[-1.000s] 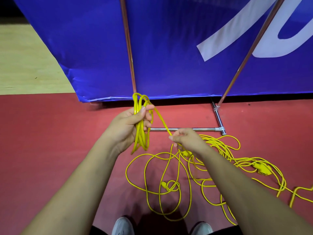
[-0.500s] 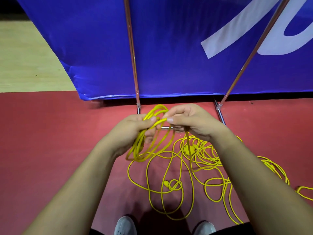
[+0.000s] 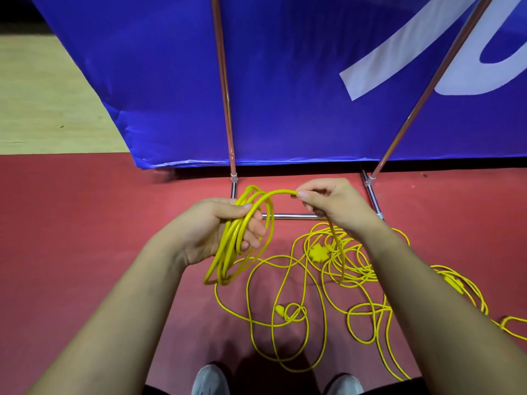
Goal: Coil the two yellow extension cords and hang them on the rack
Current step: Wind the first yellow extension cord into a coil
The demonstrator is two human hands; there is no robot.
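**One more loop for the coil, most of the cord on the floor**

The thumb (image 3: 242,208) of the left hand (image 3: 216,229) presses down on a bundle of yellow loops, and the other fingers curl round the bundle from below. In this way the coil (image 3: 226,252) is clamped across the palm and hangs free under it, so the loops cannot slide apart.

The right hand (image 3: 333,203) pinches one single strand between the tips of thumb and forefinger (image 3: 301,194), with the remaining fingers loosely curled behind. From this pinch the strand makes an arc over to the left thumb; on the other side it drops under the right wrist toward the floor (image 3: 85,238). I judge that this arc is a new loop being formed, and that the light pinch lets the cord turn and find its own curve.

The rest lies on the red floor: wide open loops with a plug (image 3: 279,310) near the shoes (image 3: 211,377), and further right a denser tangle around a socket block (image 3: 318,252). Where one cord ends and the other begins, I cannot tell.

The rack (image 3: 293,216) stands just behind the hands, before a blue banner (image 3: 285,67). Nothing hangs on its visible part, so the task seems to be in an early stage.
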